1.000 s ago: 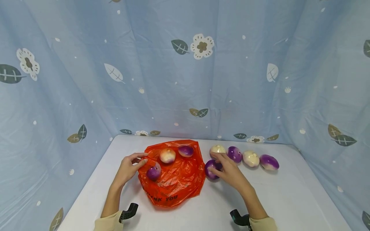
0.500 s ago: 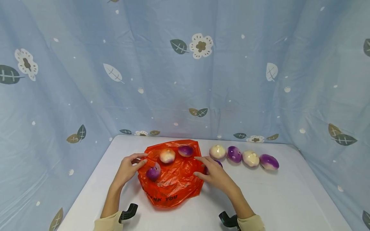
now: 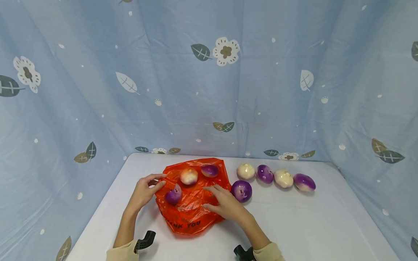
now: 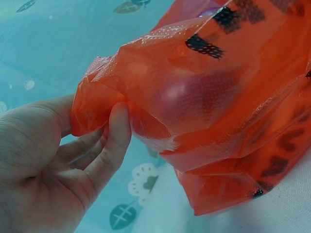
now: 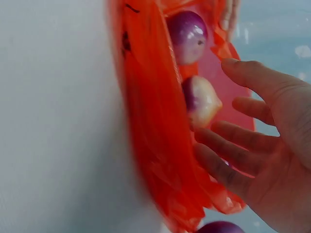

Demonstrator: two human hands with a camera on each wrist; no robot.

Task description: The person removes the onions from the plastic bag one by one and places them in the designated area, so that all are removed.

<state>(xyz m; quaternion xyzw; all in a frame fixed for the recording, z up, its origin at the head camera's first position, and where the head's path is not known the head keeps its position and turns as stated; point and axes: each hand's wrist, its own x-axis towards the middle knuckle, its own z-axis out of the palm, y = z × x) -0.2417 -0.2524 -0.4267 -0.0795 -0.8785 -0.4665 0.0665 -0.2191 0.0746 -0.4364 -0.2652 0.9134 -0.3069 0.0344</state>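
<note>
My left hand [image 3: 143, 191] pinches the left edge of a thin red plastic bag [image 3: 187, 214] with dark lettering; the left wrist view shows thumb and fingers on the plastic [image 4: 92, 111]. Three glossy toy turnips show in the bag's mouth: a purple one [image 3: 173, 194] by my left hand, a cream one [image 3: 189, 176] tinged purple, and a purple one [image 3: 209, 170] at the back. Over the bag's right part is my right hand [image 3: 226, 206], fingers spread and holding nothing. The right wrist view has its fingers near the cream turnip [image 5: 204, 100].
A purple turnip [image 3: 241, 191] sits right beside the bag's right edge. Behind it, a row holds a cream turnip [image 3: 245, 171], a purple one [image 3: 265, 174] and others running right. A blue patterned curtain [image 3: 261, 90] borders the white table [image 3: 310, 224].
My right hand has moved left from the purple turnip beside the bag to over the bag, leaving that turnip where it was. My left hand has kept its hold on the bag's edge.
</note>
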